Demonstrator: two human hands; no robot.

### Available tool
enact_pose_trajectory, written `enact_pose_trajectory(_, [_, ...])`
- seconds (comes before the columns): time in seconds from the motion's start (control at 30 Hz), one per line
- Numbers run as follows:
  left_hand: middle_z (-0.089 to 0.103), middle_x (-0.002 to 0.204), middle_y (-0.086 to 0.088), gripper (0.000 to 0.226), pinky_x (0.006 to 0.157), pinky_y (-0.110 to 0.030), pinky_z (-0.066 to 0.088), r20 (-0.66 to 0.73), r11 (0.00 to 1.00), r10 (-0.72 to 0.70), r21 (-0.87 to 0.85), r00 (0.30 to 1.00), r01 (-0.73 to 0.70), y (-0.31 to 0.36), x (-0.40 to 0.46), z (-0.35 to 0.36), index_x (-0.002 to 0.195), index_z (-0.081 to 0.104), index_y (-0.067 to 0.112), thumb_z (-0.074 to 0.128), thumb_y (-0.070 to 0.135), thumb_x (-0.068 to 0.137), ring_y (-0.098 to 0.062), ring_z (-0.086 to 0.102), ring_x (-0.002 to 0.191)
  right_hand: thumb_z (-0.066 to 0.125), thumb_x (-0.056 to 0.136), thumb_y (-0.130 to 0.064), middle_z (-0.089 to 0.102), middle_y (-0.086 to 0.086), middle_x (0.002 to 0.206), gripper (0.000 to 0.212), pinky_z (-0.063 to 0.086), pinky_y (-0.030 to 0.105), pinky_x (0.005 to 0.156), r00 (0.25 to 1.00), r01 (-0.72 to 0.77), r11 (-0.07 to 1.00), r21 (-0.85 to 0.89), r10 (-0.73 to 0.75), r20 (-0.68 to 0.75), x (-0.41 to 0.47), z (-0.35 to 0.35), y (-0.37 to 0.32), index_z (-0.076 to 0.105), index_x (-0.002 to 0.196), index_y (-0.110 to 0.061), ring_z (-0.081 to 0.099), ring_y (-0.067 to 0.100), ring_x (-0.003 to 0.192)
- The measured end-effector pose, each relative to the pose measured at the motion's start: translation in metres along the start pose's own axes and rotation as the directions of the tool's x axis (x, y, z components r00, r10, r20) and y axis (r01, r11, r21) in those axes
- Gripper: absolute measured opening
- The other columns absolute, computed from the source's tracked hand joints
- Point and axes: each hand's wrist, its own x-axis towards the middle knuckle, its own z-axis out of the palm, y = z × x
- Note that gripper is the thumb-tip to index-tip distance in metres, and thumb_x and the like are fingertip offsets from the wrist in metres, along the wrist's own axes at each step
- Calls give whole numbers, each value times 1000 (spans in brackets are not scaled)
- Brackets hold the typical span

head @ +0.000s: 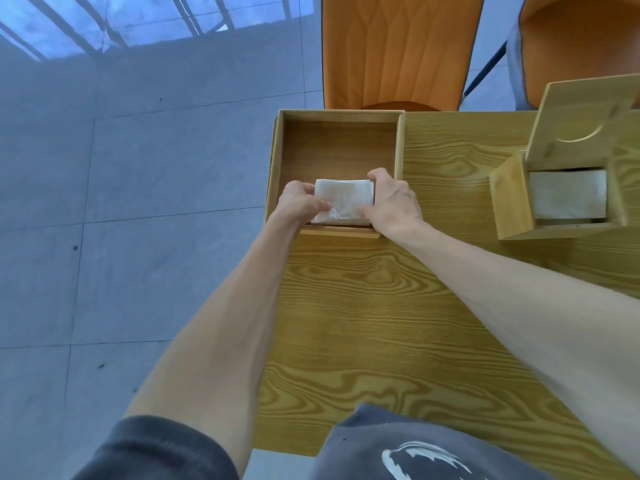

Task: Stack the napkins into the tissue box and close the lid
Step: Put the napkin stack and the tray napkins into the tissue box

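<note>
both hands grip one stack of white napkins between them: the left hand has its fingers curled round the stack's left edge, the right hand pinches the right edge, thumb on top. the stack sits low inside an open wooden tray, against its near wall. well off to the right of the right fingers stands the tissue box, its lid tilted up, more napkins visible inside. all rest on a wood-grain table.
</note>
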Motion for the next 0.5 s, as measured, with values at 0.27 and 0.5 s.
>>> enact_pose_trajectory(0.27, [70,106,-4,24,72,-21,49,32,964,245,-117,969,-240,-13,-5,-8,100,65,23,74,6,85,-17,63,95,71,83,-14,69,5,116,46,52,39,90,953,300,953,45,-301,28,0,-23,3,59,127,-23,65,26,105])
enact_pose_trajectory(0.5, [66,116,0,51,76,-17,53,72,923,383,-2,921,-384,-17,-11,-6,122,61,22,81,6,77,-15,65,106,69,84,-15,71,7,115,41,53,40,85,927,372,917,-143,-376,-2,-7,-23,16,62,124,-21,66,28,101])
